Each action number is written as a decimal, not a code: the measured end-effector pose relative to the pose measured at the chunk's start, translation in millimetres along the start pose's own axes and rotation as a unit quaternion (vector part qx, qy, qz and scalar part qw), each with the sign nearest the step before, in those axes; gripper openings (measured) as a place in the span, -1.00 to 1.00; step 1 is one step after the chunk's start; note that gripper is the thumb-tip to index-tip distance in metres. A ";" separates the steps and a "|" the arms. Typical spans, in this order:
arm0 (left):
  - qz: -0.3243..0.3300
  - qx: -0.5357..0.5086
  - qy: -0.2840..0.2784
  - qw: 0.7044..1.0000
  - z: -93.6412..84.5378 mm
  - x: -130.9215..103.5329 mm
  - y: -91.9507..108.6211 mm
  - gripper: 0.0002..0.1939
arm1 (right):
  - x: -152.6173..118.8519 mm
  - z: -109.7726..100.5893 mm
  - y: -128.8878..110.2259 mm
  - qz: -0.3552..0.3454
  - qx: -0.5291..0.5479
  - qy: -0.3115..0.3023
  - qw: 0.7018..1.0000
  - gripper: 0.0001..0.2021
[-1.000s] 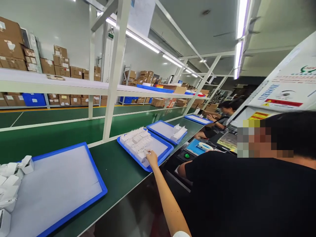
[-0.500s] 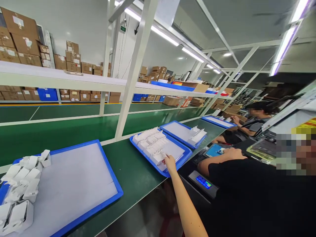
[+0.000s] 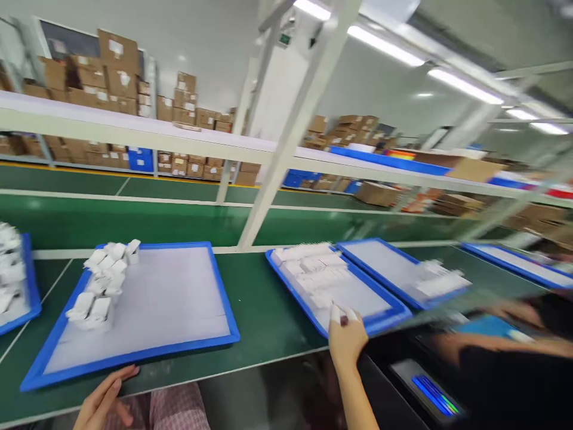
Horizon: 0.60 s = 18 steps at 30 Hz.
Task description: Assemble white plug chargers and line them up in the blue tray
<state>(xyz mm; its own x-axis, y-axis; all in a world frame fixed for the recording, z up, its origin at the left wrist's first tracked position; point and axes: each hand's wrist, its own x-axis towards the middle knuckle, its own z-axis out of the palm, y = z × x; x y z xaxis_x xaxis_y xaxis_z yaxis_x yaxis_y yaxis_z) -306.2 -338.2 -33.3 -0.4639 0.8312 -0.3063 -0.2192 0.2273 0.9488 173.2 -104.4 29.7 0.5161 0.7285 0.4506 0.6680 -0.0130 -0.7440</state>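
My right hand (image 3: 348, 339) is closed just past the near edge of a blue-rimmed tray (image 3: 295, 298), its fingers pinched around a small white part (image 3: 335, 313); blur hides its exact shape. Rows of white parts (image 3: 313, 269) fill the left side of that tray. At the table's front edge, my left hand (image 3: 105, 397) is open and holds nothing, fingers stretched toward a larger blue-rimmed tray (image 3: 179, 343). White box-like housings (image 3: 101, 286) are clustered along this tray's left side.
Another tray of white parts (image 3: 11, 275) stands at far left. Beyond my right hand are a second parts tray (image 3: 394, 257) and a farther one (image 3: 519, 260). A device with a lit display (image 3: 432, 394) and a co-worker's arm (image 3: 487, 343) are at right. An upright post (image 3: 286, 143) rises behind the table.
My view has turned left, bringing my left hand and the far-left tray into sight. My right hand has drawn back from the rows of parts toward the near tray edge.
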 end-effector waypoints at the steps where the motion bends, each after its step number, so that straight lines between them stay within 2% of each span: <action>1: 0.012 0.009 -0.018 1.000 1.0 -2.2 2.1 -0.42 | -19.4 5.5 -12.1 -0.031 0.017 -0.034 0.999 -0.54; 3: 0.033 0.039 -0.071 0.996 4.6 -5.8 5.8 -0.39 | -62.2 22.8 -42.9 -0.102 0.064 -0.134 0.984 -0.59; 4: 0.040 0.033 -0.060 0.997 6.4 -7.6 6.7 -0.39 | -84.7 33.4 -61.5 -0.143 0.093 -0.198 0.965 -0.64; 5: 0.043 0.024 -0.044 0.998 7.9 -9.9 6.6 -0.40 | -107.3 44.7 -82.0 -0.195 0.127 -0.293 0.927 -0.68; 7: 0.047 0.011 -0.031 0.998 10.3 -17.6 3.2 -0.45 | -150.5 68.7 -127.5 -0.263 0.150 -0.465 0.832 -0.70; 9: 0.054 0.001 -0.029 0.998 11.7 -30.0 -5.1 -0.48 | -189.1 93.8 -175.1 -0.304 0.147 -0.543 0.769 -0.65; 11: 0.057 -0.008 -0.034 0.998 10.7 -44.8 -18.5 -0.50 | -223.1 118.4 -219.1 -0.325 0.116 -0.589 0.731 -0.51; 13: 0.050 -0.018 -0.037 0.998 6.5 -58.2 -35.9 -0.50 | -254.7 138.7 -254.4 -0.341 0.085 -0.604 0.715 -0.38; 15: 0.038 -0.031 -0.026 0.998 -0.4 -68.0 -53.2 -0.50 | -284.2 150.6 -278.4 -0.357 0.058 -0.596 0.717 -0.30; 18: 0.037 -0.063 0.006 0.997 -14.0 -76.6 -68.0 -0.62 | -316.8 155.5 -296.2 -0.388 0.014 -0.564 0.729 -0.32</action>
<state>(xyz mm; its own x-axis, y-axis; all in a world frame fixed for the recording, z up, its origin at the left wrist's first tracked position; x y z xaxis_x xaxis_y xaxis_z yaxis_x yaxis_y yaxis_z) -267.8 -424.4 -75.5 -0.4928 0.8371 -0.2373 -0.2891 0.0997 0.9521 -271.5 -224.8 30.6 -0.7907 0.6090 0.0619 0.5044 0.7055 -0.4979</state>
